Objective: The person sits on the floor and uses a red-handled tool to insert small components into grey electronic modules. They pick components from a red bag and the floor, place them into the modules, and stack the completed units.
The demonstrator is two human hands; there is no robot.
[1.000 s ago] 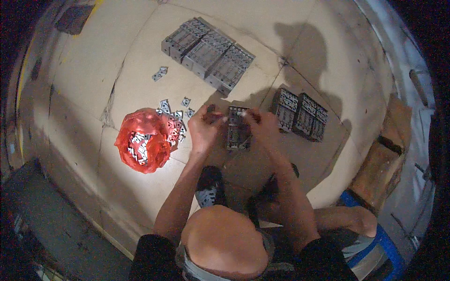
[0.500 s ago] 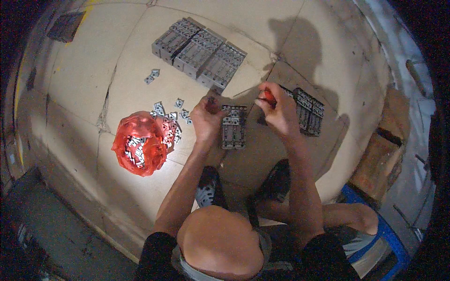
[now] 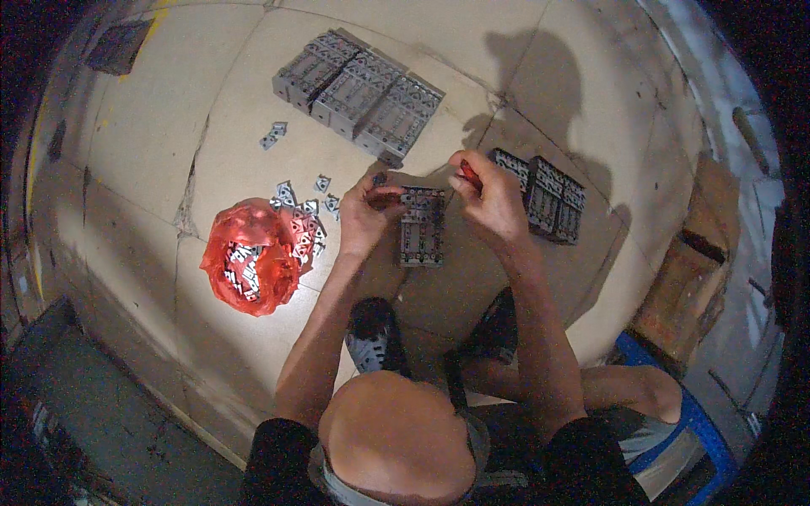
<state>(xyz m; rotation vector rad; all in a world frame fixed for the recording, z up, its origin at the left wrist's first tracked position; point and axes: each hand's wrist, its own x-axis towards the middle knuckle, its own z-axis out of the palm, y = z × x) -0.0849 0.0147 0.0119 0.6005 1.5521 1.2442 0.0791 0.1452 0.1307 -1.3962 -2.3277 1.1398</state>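
Observation:
A grey metal block (image 3: 422, 228) with rows of holes and fittings on its face lies on the floor between my hands. My left hand (image 3: 364, 221) is curled at its upper left edge, the fingertips close against that corner; what they pinch, if anything, is too dark to make out. My right hand (image 3: 494, 198), up and to the right of the block, is closed around a red-handled tool (image 3: 470, 174). The tool's tip does not show clearly. Small silver plates with holes (image 3: 304, 232) lie loose to the left of my left hand.
A red plastic bag (image 3: 221, 274) with more small plates stands open at left. Three similar blocks (image 3: 359, 93) sit in a row at the far side; others (image 3: 553, 198) lie beyond my right hand. Cardboard (image 3: 679, 308) lies at right, near a blue stool frame (image 3: 709, 434).
My right hand has shifted a little left toward the block, the red-handled tool still in it. My left thumb has drawn back from the block's top face.

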